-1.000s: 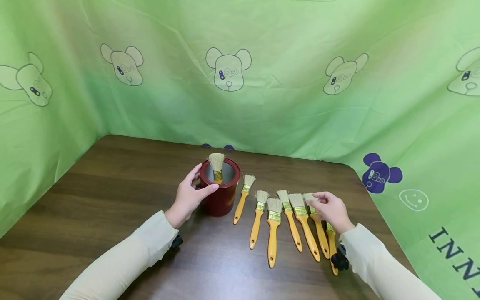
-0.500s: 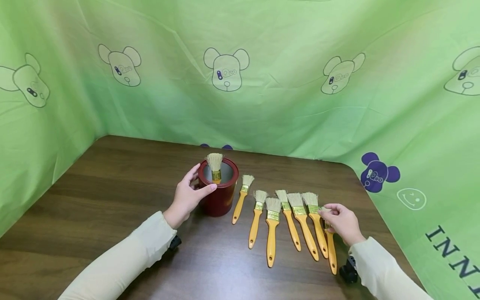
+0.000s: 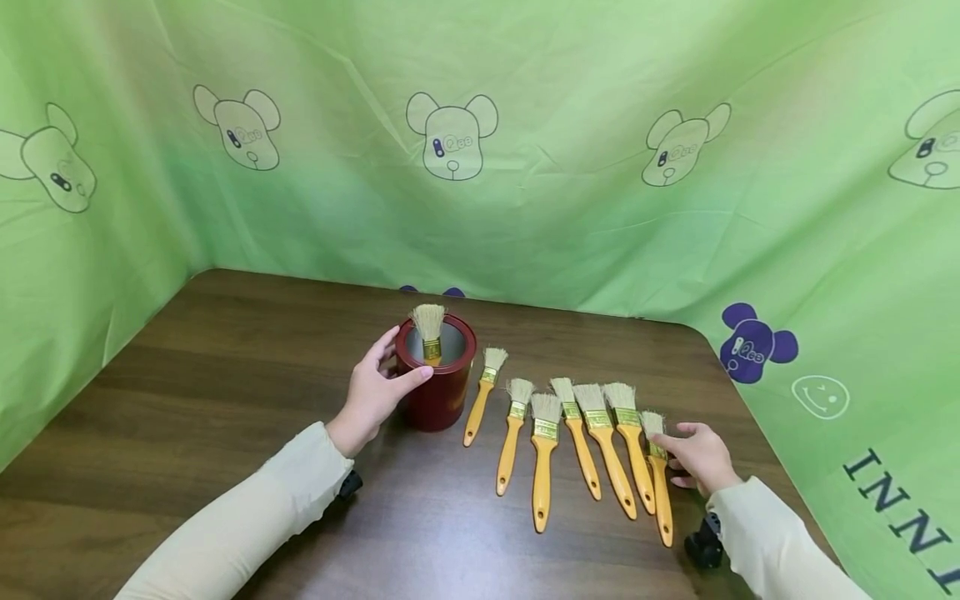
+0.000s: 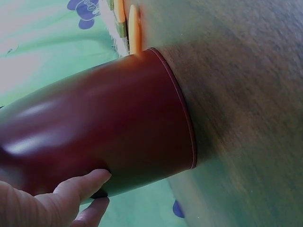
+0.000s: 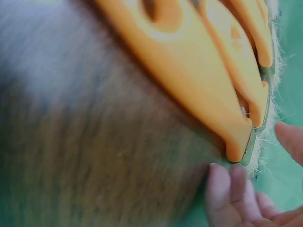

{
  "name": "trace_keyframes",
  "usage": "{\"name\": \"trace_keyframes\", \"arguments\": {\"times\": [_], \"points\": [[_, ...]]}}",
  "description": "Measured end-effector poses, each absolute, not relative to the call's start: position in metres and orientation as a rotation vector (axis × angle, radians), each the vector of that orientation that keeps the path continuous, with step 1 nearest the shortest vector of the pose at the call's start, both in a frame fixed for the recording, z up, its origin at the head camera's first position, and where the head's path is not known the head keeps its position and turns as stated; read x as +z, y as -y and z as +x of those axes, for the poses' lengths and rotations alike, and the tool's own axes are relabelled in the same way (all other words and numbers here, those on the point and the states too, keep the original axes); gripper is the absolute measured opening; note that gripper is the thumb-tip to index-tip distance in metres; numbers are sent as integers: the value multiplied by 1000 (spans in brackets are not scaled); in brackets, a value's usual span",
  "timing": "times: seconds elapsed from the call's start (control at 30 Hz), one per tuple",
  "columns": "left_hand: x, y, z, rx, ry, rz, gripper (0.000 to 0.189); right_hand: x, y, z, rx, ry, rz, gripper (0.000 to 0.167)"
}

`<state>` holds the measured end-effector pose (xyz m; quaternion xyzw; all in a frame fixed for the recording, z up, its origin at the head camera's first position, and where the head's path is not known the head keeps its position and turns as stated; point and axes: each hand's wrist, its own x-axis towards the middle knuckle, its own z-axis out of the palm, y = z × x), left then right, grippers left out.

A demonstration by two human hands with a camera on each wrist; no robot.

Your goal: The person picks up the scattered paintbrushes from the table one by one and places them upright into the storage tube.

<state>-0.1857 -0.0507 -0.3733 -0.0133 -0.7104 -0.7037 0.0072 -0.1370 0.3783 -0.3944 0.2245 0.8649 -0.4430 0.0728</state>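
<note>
Left hand (image 3: 377,392): red can (image 3: 441,402) clasped from the left.
Right hand (image 3: 701,458): thumb and fingers parted at the rightmost brush (image 3: 660,492).
Inside red can: one brush (image 3: 430,331) contained, bristles up.

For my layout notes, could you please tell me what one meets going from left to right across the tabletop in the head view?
Left hand, dark red can, seven loose paintbrushes, right hand.
</note>
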Motion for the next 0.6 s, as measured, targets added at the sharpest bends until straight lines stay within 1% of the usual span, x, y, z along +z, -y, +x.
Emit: {"name": "trace_keyframes", "arguments": {"times": [0.07, 0.27, 0.33, 0.5, 0.6], "points": [[-373, 51, -186, -2197, 2224, -42, 77, -393, -378, -137, -1326, -2534, 672, 72], [-373, 51, -185, -2203, 2220, -43, 77, -391, -377, -141, -1226, -2478, 604, 44], [-373, 51, -185, -2202, 2226, -41, 77, -392, -376, -142, -1187, -2480, 595, 39], [-373, 50, -185, -2201, 2230, -43, 77, -392, -376, -144, -1092, -2515, 540, 39], [-372, 50, -185, -2204, 2222, -36, 76, -392, -379, -144, -1015, -2583, 437, 41]]}}
